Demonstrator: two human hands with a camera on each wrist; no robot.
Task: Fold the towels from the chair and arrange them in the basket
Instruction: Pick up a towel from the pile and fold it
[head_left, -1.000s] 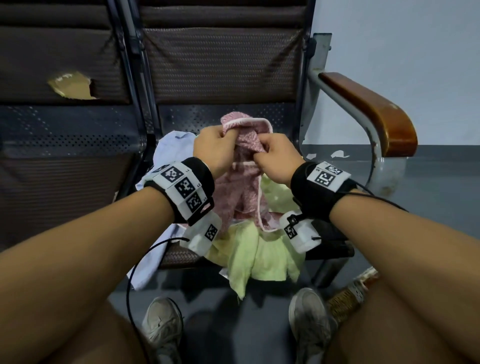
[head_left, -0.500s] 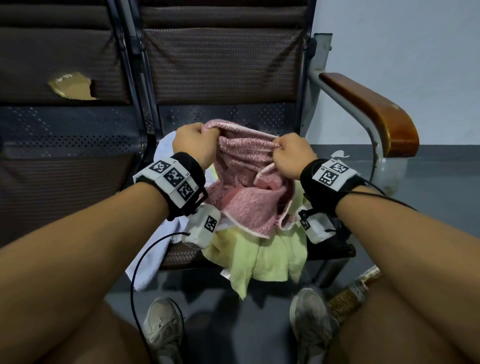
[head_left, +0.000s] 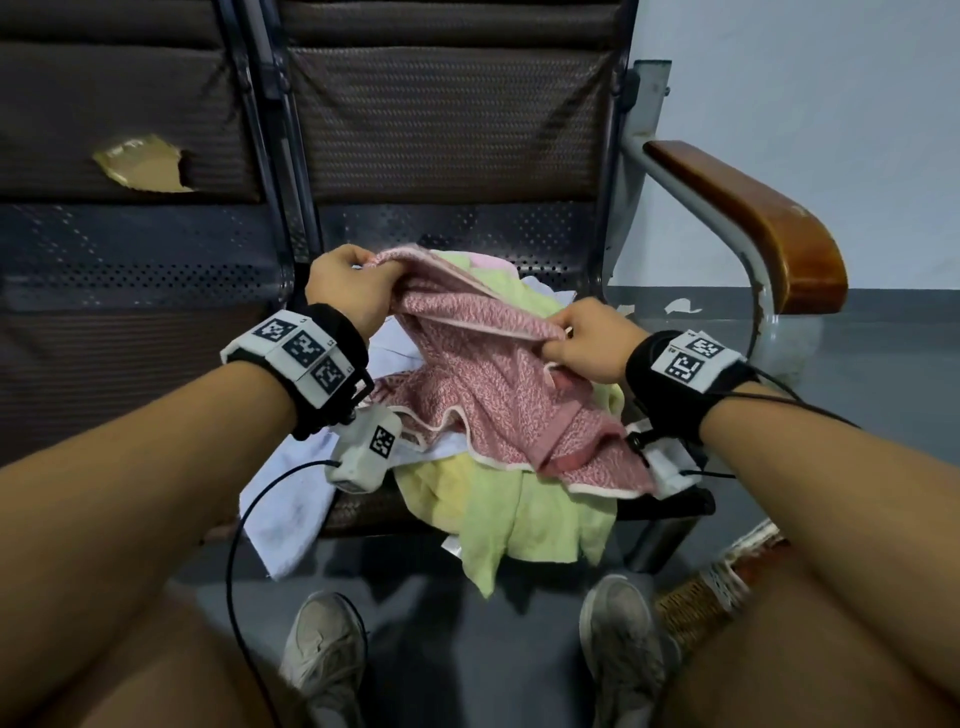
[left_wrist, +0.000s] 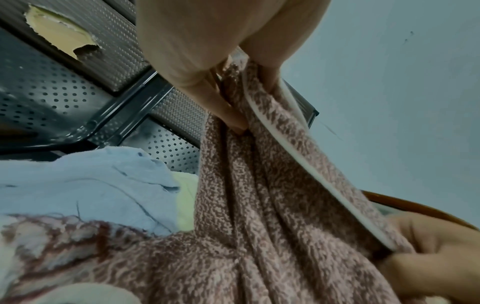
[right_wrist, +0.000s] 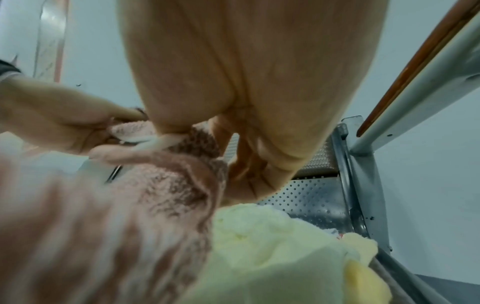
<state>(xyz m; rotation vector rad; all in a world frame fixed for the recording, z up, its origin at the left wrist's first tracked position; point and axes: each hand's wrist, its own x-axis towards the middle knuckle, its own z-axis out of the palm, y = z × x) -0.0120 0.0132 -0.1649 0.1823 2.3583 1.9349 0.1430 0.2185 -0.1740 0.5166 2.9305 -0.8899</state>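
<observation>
L hand (head_left: 349, 291) is pinching one end of the pink towel's (head_left: 483, 384) white-trimmed edge, R hand (head_left: 587, 340) is pinching the other end; each grip is curled tight on the hem, w/ the rest sagging onto the pile on the chair (head_left: 457, 156). Towel is hanging twisted and bunched, not flat. Risks, as I'm reading it: the hands may be holding mismatched corners, so the fold is coming out skewed; the trailing part is lying on the green towel (head_left: 498, 519) and white towel (head_left: 291, 499), both overhanging the seat front, so a lift could be dragging them to the floor. Basket (head_left: 711, 587) is barely showing by the R leg, low, so it's an awkward reach.
</observation>
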